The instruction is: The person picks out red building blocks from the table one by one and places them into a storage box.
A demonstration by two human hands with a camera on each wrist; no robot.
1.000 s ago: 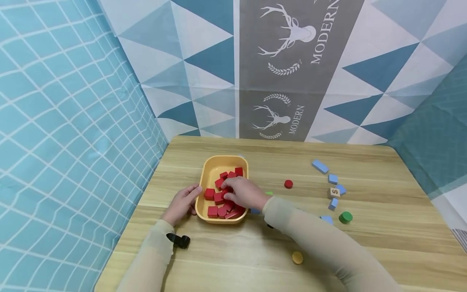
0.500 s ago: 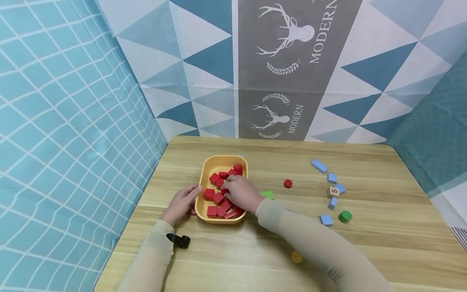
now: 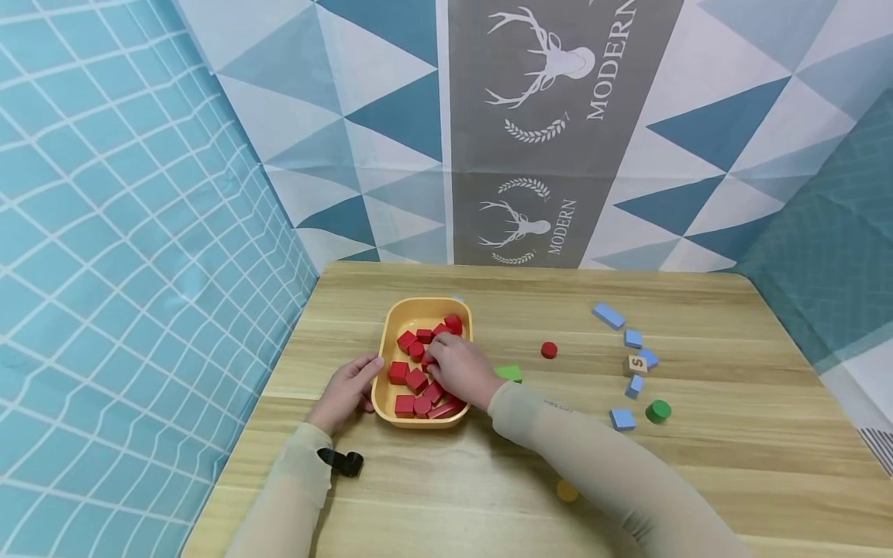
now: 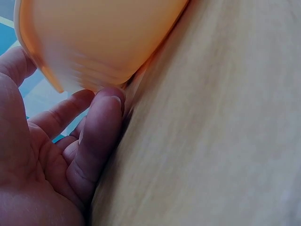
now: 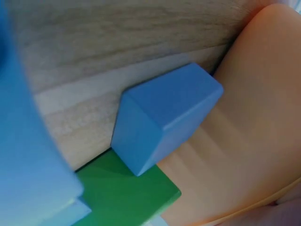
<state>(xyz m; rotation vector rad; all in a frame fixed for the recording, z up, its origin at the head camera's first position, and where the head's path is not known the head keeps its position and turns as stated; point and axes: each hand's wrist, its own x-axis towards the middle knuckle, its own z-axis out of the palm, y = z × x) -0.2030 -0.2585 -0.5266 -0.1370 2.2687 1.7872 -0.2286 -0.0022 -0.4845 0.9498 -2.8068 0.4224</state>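
Note:
A yellow-orange plastic tray (image 3: 386, 325) stands on the table, with several red wooden blocks (image 3: 405, 405) in it. My left hand (image 3: 345, 391) holds the tray's left side. In the left wrist view its thumb (image 4: 16, 66) is at the rim and its other fingers meet the outer wall low down. My right hand (image 3: 462, 368) reaches over the tray's right rim. Its fingers are curled down among the blocks, and a small red block (image 3: 427, 361) shows between thumb and fingers. The right palm hides the blocks under it.
Beside the tray's right wall lie a green block (image 5: 127, 188) and a blue block (image 5: 164, 113). Further right are a red disc (image 3: 549, 350), several blue blocks (image 3: 608, 315), a lettered wooden cube (image 3: 636, 365) and a green cylinder (image 3: 658, 411). A yellow disc (image 3: 567, 490) lies near the right forearm.
Over the second, my right hand shifts slightly within the tray and some red blocks change places. The green block by the tray comes into fuller view. My left hand stays at the tray's side.

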